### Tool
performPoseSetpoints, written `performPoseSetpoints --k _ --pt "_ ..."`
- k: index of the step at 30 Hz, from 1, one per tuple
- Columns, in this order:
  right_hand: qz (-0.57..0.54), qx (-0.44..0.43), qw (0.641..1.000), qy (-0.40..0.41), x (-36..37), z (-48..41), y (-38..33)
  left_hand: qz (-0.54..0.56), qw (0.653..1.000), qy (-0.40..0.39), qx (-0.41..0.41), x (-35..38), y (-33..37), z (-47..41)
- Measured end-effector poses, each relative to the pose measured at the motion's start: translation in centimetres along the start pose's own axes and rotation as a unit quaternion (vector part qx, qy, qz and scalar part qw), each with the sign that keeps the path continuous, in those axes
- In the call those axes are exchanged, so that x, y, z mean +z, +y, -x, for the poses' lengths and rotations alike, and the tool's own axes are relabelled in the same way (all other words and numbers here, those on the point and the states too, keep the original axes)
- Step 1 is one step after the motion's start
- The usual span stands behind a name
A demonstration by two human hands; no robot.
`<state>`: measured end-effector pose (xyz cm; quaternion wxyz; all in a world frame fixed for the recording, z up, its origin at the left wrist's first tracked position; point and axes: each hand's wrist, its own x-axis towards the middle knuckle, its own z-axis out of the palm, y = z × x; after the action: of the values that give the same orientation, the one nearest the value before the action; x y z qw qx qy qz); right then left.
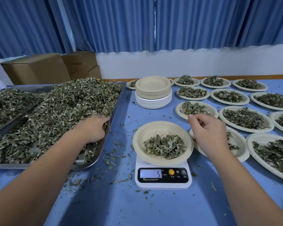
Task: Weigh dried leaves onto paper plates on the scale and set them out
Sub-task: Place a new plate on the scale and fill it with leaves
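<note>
On the blue table (pixel 153 209), a white scale (pixel 163 183), showing 5 on its display. On top of the scale, a paper plate (pixel 142 136) with a small heap of dried leaves (pixel 164 146). Left of the scale, a metal tray (pixel 39 166) piled with loose leaves (pixel 64 108). Left hand (pixel 91 129) plunged into that pile by the tray edge nearest the scale, fingers curled down and buried — cannot tell whether gripping anything. Just right of the scale, beside the plate's rim, right hand (pixel 207 132) raised, fingers loosely curled, thumb against forefinger, pinching a scrap of leaf (pixel 200 123). Behind the scale, a stack of empty plates (pixel 153 92). Right of the scale and further back, filled plates (pixel 243 118) in rows — each with its own heap. Around the scale, leaf crumbs (pixel 114 157) scattered about.
</note>
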<state>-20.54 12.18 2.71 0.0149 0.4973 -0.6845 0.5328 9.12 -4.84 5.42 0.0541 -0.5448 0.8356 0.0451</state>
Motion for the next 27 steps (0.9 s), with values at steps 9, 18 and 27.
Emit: performPoseSetpoints --k 9,18,27 --pt "0.007 -0.005 1.0 -0.005 0.0 0.0 -0.1 -0.024 0.999 0.016 0.016 1.2 -0.8 0.7" --pt "0.003 -0.006 1.0 -0.005 0.0 0.0 0.0 0.017 0.997 0.078 0.012 1.1 -1.3 1.5" --pt "-0.007 -0.002 1.0 -0.01 0.0 0.2 0.1 0.029 0.991 0.132 0.002 -0.2 -1.6 2.6"
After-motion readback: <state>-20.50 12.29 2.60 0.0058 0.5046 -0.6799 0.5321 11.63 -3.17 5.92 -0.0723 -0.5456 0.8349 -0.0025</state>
